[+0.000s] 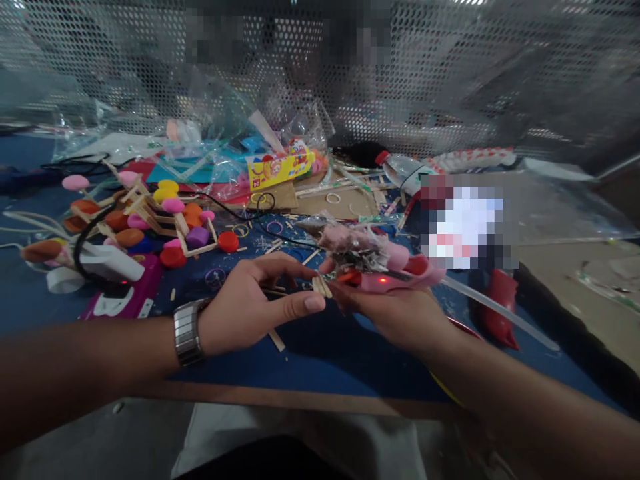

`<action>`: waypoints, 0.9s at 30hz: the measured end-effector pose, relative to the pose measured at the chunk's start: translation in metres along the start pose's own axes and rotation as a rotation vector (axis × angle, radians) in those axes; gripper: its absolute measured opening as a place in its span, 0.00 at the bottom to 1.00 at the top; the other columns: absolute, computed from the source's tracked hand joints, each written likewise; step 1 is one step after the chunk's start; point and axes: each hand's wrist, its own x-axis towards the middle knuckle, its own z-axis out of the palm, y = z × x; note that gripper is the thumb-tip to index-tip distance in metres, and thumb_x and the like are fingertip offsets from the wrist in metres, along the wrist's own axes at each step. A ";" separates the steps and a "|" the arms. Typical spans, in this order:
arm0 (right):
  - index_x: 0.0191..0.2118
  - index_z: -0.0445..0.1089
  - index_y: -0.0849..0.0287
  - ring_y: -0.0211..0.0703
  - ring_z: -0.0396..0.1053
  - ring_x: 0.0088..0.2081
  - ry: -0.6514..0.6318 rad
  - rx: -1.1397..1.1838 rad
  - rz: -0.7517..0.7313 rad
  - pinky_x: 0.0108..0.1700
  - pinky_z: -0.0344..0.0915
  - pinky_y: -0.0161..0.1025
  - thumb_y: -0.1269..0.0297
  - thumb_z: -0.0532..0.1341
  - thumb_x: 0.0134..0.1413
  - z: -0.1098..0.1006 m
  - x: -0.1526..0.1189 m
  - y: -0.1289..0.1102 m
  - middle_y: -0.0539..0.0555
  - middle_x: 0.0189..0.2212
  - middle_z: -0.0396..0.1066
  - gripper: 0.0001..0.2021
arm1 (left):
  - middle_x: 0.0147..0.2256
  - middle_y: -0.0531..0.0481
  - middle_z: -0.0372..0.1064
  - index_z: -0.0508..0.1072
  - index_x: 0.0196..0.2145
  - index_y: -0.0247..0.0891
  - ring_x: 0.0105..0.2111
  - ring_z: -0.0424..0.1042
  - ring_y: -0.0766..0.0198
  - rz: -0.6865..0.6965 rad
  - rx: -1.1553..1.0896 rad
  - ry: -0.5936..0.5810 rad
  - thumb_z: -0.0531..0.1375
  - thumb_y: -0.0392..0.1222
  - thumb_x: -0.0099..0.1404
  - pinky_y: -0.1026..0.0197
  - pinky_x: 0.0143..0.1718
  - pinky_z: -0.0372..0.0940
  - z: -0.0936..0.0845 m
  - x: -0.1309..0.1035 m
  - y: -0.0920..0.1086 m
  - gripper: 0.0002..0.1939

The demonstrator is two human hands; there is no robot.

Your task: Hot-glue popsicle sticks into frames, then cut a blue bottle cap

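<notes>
Near the middle of the blue table, my left hand (263,303), with a metal watch at the wrist, pinches some short wooden stick pieces (321,287) between thumb and fingers. My right hand (395,310) is wrapped round a pink glue gun (400,273) that has a small red light on. The gun's front is covered in crumpled, dirty wrap and points left, just above the stick pieces. Its tip is hard to make out. A translucent glue stick (500,313) sticks out of the gun's back, toward the right.
Wooden stick frames with colourful pompom-like pieces (173,205) stand at the left, beside a purple device (123,287) with a cable. Behind lie a yellow packet (280,170), plastic bags and a bottle (400,170). A lit, blurred-out screen (463,227) and a red object (500,307) are at the right.
</notes>
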 end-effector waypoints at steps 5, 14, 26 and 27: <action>0.46 0.78 0.47 0.51 0.78 0.35 -0.014 0.123 -0.063 0.33 0.73 0.44 0.45 0.70 0.53 -0.001 0.000 -0.011 0.54 0.39 0.81 0.19 | 0.37 0.45 0.78 0.83 0.37 0.37 0.35 0.74 0.59 -0.015 -0.073 0.046 0.73 0.60 0.56 0.59 0.36 0.65 0.003 0.000 0.000 0.23; 0.47 0.79 0.42 0.50 0.78 0.36 -0.037 0.298 -0.211 0.30 0.71 0.41 0.60 0.70 0.52 0.002 0.002 -0.014 0.50 0.35 0.80 0.14 | 0.34 0.48 0.75 0.82 0.35 0.34 0.33 0.69 0.62 -0.042 -0.038 0.048 0.73 0.53 0.56 0.61 0.35 0.61 0.004 0.000 0.004 0.18; 0.43 0.80 0.44 0.57 0.80 0.49 0.024 0.246 -0.179 0.52 0.76 0.51 0.56 0.74 0.47 0.002 0.004 -0.014 0.52 0.45 0.83 0.15 | 0.40 0.48 0.75 0.81 0.41 0.36 0.36 0.70 0.61 -0.107 -0.095 0.021 0.75 0.56 0.53 0.58 0.37 0.61 0.005 -0.003 0.003 0.24; 0.43 0.80 0.44 0.58 0.79 0.50 0.037 0.248 -0.163 0.55 0.75 0.52 0.56 0.74 0.46 0.003 0.004 -0.013 0.52 0.45 0.83 0.16 | 0.40 0.48 0.75 0.81 0.42 0.37 0.36 0.70 0.61 -0.110 -0.091 0.010 0.75 0.56 0.53 0.58 0.37 0.61 0.004 -0.003 0.003 0.25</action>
